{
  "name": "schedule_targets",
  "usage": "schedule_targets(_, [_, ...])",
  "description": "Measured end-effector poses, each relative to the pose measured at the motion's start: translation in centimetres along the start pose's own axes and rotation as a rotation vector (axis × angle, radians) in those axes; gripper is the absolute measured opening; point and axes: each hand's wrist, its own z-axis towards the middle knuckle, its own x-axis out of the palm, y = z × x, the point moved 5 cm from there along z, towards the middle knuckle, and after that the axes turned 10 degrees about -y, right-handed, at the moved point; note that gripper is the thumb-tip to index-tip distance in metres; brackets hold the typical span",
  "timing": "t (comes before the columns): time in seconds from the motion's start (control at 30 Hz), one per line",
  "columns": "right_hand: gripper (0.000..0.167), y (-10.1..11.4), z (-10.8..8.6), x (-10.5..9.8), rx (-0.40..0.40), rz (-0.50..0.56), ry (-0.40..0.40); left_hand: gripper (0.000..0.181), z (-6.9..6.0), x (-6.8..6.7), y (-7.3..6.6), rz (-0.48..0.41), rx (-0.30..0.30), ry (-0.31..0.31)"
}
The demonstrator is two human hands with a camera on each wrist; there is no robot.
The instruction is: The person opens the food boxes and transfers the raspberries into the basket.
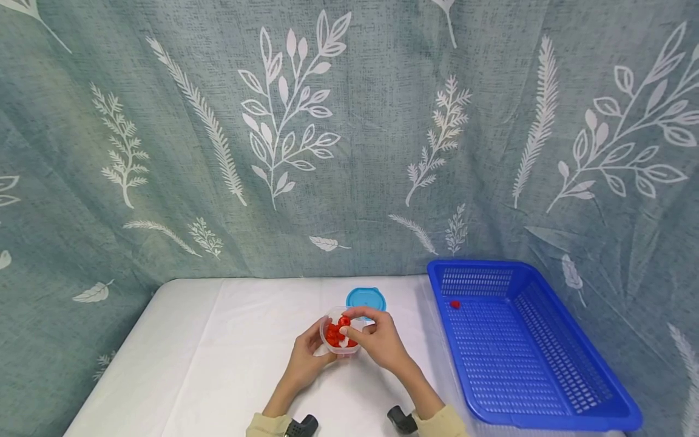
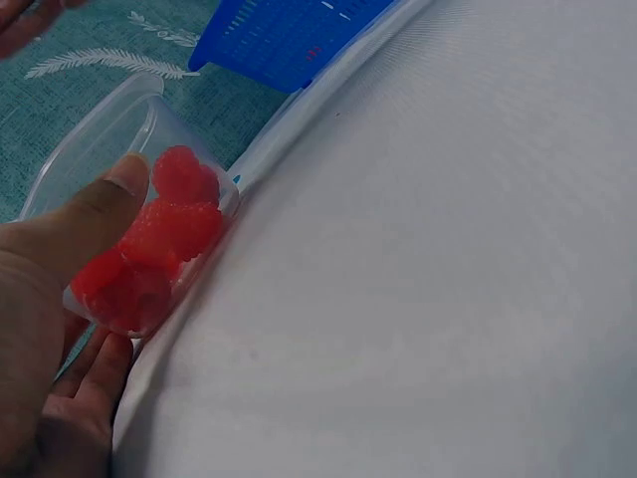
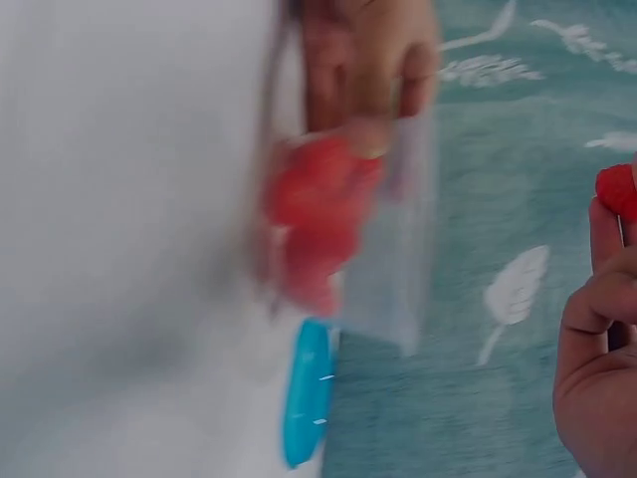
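White cloth, faintly creased, covers the tabletop (image 1: 229, 370). Nearest are two pale yellow cuffs, the left sleeve (image 1: 266, 426) and the right sleeve (image 1: 441, 423), each with a dark device beside it at the wrist.

Just beyond, the left hand (image 1: 307, 362) holds a small clear container (image 1: 343, 350), its fingers curved round one side and the thumb pressed against the wall. Whether the container's base touches the cloth, I cannot tell. Several red pieces (image 2: 164, 234) lie inside, bumpy and berry-like in the left wrist view, heaped together at the bottom; that heap is blurred in the right wrist view.

From the other side, the right hand (image 1: 382, 340) reaches over, its thumb and fingers drawn narrow in a pinch on a single red piece (image 3: 616, 191). Seen from the head, that piece is over the container's mouth.

Past the container, a round blue lid (image 1: 366, 297) lies flat on the cloth, close behind the right hand. Off to the right stands a large blue basket (image 1: 508, 358) with slotted walls; one small red bit (image 1: 455, 304) sits near its far left corner.

Farthest back hangs a grey-green curtain (image 1: 377, 152), printed with white leaves and sprigs.
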Motion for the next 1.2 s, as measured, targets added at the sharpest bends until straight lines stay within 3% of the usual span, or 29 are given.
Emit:
schedule_targets(0.17, [0.030, 0.9, -0.4, -0.1, -0.030, 0.046, 0.023, 0.080, -0.1, 0.0, 0.0, 0.017, 0.008, 0.007])
schedule_targets(0.3, [0.026, 3.0, -1.2, -0.6, -0.050, 0.060, 0.018, 0.081, 0.0, 0.0, 0.0, 0.013, 0.012, 0.018])
schedule_targets(0.73, [0.020, 8.3, -2.4, -3.9, -0.223, 0.102, 0.034, 0.083, 0.1, 0.0, -0.1, -0.023, 0.029, -0.006])
schedule_targets(0.93, [0.020, 9.7, -2.0, -6.3, -0.241, 0.065, 0.022, 0.082, 0.0, 0.0, 0.0, 0.003, 0.011, 0.007])
schedule_targets(1.2, [0.022, 10.3, 0.2, -11.5, -0.257, -0.037, -0.091, 0.080, -0.1, 0.0, 0.1, 0.011, 0.030, 0.010])
